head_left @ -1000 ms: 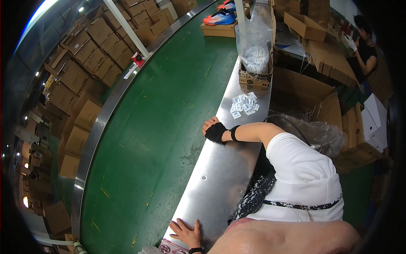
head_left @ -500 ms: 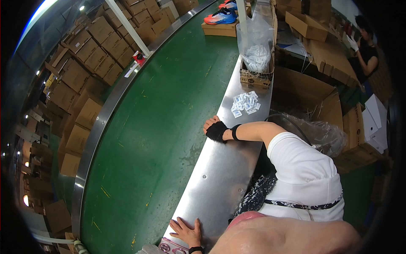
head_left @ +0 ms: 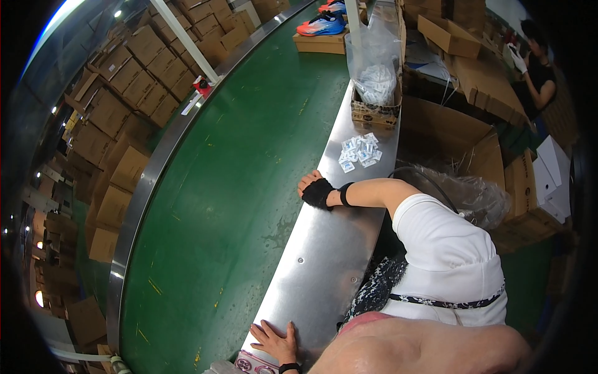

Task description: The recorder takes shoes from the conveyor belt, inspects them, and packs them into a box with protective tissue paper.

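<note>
My right hand (head_left: 317, 191), in a black fingerless glove with a black wrist strap, rests on the edge of the long steel ledge (head_left: 324, 262) beside the green conveyor belt (head_left: 230, 187). It holds nothing. My left hand (head_left: 276, 340) lies flat on the near end of the same ledge with its fingers spread, a dark band on the wrist. A pink patterned object (head_left: 255, 363) sits just below it at the frame's edge. A pile of small white packets (head_left: 360, 151) lies on the ledge beyond my right hand, apart from it.
A cardboard box holding a clear bag of packets (head_left: 377, 93) stands at the ledge's far end. Colourful shoes (head_left: 324, 25) sit on a box beyond it. Stacked cartons (head_left: 118, 124) line the belt's left side. Open cartons and a plastic bag (head_left: 473, 193) fill the right, where another person (head_left: 537, 68) works.
Both hands stay in the same places on the ledge. Only the view has shifted slightly.
</note>
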The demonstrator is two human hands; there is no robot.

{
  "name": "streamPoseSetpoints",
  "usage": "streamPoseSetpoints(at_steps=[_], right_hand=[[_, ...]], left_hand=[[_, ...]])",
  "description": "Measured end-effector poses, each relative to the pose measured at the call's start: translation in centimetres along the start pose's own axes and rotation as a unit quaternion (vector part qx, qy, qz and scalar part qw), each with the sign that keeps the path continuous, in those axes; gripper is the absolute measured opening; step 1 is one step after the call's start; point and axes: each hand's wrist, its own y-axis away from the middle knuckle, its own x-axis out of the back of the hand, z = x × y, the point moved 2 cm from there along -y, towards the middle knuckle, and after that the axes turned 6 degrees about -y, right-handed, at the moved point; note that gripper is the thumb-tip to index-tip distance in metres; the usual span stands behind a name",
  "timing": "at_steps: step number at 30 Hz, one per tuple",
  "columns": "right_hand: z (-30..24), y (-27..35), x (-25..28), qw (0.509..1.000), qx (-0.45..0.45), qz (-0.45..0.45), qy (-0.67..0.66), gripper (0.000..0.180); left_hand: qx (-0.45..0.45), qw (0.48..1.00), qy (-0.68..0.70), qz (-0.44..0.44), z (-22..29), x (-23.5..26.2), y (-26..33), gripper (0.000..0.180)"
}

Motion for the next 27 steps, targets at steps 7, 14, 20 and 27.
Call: streamPoseSetpoints(at_steps=[7, 14, 20, 27], right_hand=[[-0.53, 0.00, 0.24, 1.000, 0.003, -0.010, 0.000, 0.020], [-0.31, -0.18, 0.19, 1.000, -0.006, -0.023, 0.002, 0.020], [-0.37, 0.03, 0.15, 1.000, 0.000, -0.009, 0.005, 0.020], [-0.40, 0.01, 0.17, 1.000, 0.011, 0.000, 0.004, 0.018]], left_hand=[[0.004, 1.000, -0.002, -0.004, -0.19, 0.57, 0.18, 0.083], [0.002, 1.000, 0.005, -0.005, -0.12, 0.55, 0.01, 0.083], [0.001, 1.000, 0.006, -0.003, -0.21, 0.35, 0.12, 0.082], [0.002, 1.000, -0.002, 0.002, -0.31, 0.16, 0.15, 0.082]])
